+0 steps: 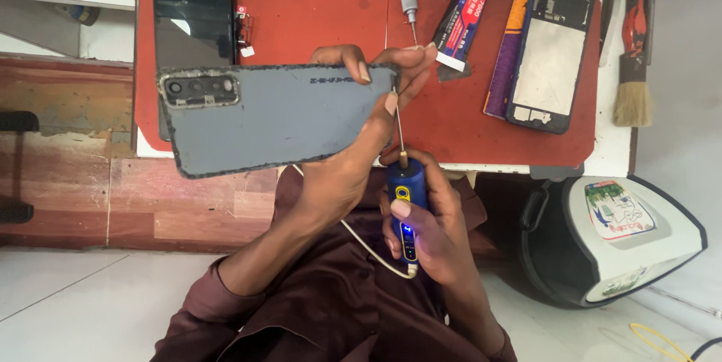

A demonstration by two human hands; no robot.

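2 hands are working above the red mat [301, 8]: the left hand [353, 129] is pinching the grey back cover [278, 117] by its end, the right hand [425, 219] is wrapping the blue powered tool [404, 204], whose thin tip is meeting the cover's edge; steadying both seems wise.

A dark phone screen [193, 22], a black upright rectangle, lies unlit on the red mat at eleven o'clock, its lower end hidden behind the grey back cover. At one o'clock a slim glue tube [470, 1] lies tilted, its label striped red, blue and black with a white tip. At four o'clock, on the lid of a white and black case, sits a squarish sticker [619, 210] in white, green and red.
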